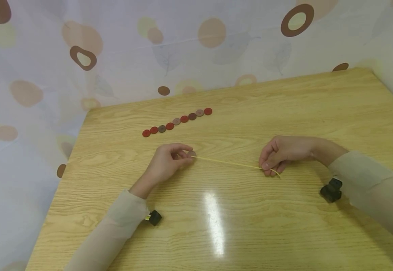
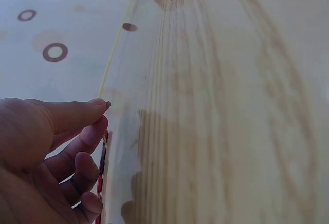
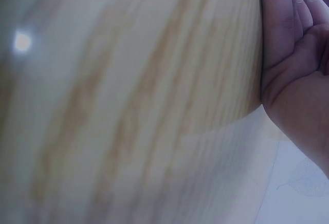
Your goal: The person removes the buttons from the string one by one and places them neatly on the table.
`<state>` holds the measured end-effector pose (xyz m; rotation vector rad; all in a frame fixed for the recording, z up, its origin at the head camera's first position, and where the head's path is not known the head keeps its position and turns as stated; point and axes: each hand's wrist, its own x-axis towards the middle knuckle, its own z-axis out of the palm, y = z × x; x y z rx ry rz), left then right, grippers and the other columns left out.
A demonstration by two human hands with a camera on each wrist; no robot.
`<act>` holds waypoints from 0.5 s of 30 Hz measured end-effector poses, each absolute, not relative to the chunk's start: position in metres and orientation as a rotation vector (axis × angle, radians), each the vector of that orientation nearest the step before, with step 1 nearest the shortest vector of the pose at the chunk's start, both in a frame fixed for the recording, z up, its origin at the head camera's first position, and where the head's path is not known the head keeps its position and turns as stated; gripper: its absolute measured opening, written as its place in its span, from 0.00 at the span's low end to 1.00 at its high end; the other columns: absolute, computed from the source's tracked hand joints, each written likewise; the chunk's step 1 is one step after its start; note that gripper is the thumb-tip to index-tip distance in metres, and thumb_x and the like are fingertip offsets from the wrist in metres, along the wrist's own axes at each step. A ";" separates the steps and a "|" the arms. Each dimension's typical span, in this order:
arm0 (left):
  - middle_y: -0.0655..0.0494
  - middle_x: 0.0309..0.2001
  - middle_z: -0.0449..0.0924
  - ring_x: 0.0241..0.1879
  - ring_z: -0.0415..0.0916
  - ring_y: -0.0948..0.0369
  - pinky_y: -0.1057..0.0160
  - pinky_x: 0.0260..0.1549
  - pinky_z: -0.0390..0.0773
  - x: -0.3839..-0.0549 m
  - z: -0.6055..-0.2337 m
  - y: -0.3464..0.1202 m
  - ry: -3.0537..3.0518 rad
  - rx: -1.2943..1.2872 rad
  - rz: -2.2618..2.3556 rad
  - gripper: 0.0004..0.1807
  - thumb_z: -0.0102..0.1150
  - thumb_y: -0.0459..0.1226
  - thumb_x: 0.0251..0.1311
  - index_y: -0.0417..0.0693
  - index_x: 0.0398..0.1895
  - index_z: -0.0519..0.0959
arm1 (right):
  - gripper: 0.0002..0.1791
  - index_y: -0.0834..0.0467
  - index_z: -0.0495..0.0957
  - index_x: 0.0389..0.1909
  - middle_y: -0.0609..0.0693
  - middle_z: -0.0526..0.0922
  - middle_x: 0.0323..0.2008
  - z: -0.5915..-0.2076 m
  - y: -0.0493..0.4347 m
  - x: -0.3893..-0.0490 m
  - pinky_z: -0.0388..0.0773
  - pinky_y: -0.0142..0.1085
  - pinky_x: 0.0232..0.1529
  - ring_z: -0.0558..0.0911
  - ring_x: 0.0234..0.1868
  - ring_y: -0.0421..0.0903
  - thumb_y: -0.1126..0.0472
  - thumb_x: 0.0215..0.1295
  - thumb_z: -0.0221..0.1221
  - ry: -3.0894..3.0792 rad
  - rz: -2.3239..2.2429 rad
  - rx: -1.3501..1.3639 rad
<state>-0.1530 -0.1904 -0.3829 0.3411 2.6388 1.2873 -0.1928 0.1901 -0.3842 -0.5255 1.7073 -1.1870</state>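
Between thumb and forefinger my left hand [image 1: 167, 162] pinches a brownish button [image 1: 191, 154], seen nearly edge-on in the left wrist view. From that button a thin yellow string [image 1: 228, 162] runs taut to the right, across to my right hand [image 1: 281, 153]. The right thumb and fingers pinch the string near its end, and a short loose tail hangs past them. Both hands are held over the wooden table. In the right wrist view only part of the right palm [image 3: 295, 54] shows; its fingertips and the string are hidden there.
Beyond the left hand, a slanting row of several red and brown buttons [image 1: 184, 119] lies on the wooden table [image 1: 250, 226]. A patterned cloth [image 1: 122, 49] hangs along the table's back and left edges. Small black cameras [image 1: 332, 190] sit at both wrists.
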 end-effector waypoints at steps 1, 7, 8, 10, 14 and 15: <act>0.58 0.33 0.83 0.30 0.75 0.55 0.61 0.29 0.73 -0.153 -0.383 -0.191 2.640 0.340 1.288 0.16 0.73 0.38 0.58 0.53 0.50 0.86 | 0.12 0.72 0.81 0.42 0.57 0.86 0.34 -0.384 0.190 -0.193 0.83 0.37 0.37 0.85 0.35 0.44 0.64 0.68 0.63 1.709 -1.188 -0.523; 0.58 0.33 0.83 0.29 0.75 0.56 0.61 0.28 0.72 -0.152 -0.383 -0.193 2.651 0.334 1.282 0.15 0.73 0.38 0.59 0.53 0.50 0.86 | 0.12 0.71 0.81 0.42 0.58 0.86 0.34 -0.385 0.190 -0.192 0.83 0.37 0.38 0.85 0.35 0.45 0.64 0.67 0.64 1.729 -1.180 -0.504; 0.58 0.33 0.83 0.29 0.75 0.56 0.62 0.28 0.72 -0.152 -0.382 -0.193 2.652 0.336 1.282 0.15 0.73 0.38 0.59 0.53 0.50 0.86 | 0.12 0.71 0.81 0.42 0.58 0.86 0.35 -0.385 0.190 -0.192 0.83 0.38 0.38 0.85 0.35 0.45 0.63 0.67 0.64 1.732 -1.178 -0.502; 0.58 0.33 0.83 0.29 0.75 0.56 0.62 0.27 0.72 -0.151 -0.382 -0.194 2.652 0.336 1.284 0.15 0.73 0.38 0.59 0.53 0.50 0.86 | 0.12 0.71 0.81 0.42 0.58 0.86 0.35 -0.384 0.189 -0.192 0.83 0.38 0.38 0.85 0.35 0.45 0.63 0.67 0.64 1.735 -1.174 -0.498; 0.58 0.32 0.83 0.29 0.75 0.56 0.62 0.27 0.72 -0.150 -0.382 -0.195 2.659 0.332 1.288 0.15 0.73 0.38 0.58 0.53 0.49 0.87 | 0.12 0.71 0.81 0.42 0.59 0.86 0.35 -0.384 0.189 -0.192 0.83 0.38 0.38 0.85 0.36 0.45 0.63 0.67 0.64 1.739 -1.170 -0.510; 0.58 0.32 0.83 0.28 0.75 0.56 0.62 0.27 0.72 -0.150 -0.382 -0.196 2.663 0.330 1.287 0.15 0.73 0.38 0.58 0.54 0.49 0.87 | 0.12 0.71 0.81 0.42 0.59 0.86 0.35 -0.384 0.189 -0.192 0.83 0.38 0.38 0.85 0.36 0.45 0.63 0.67 0.64 1.738 -1.171 -0.511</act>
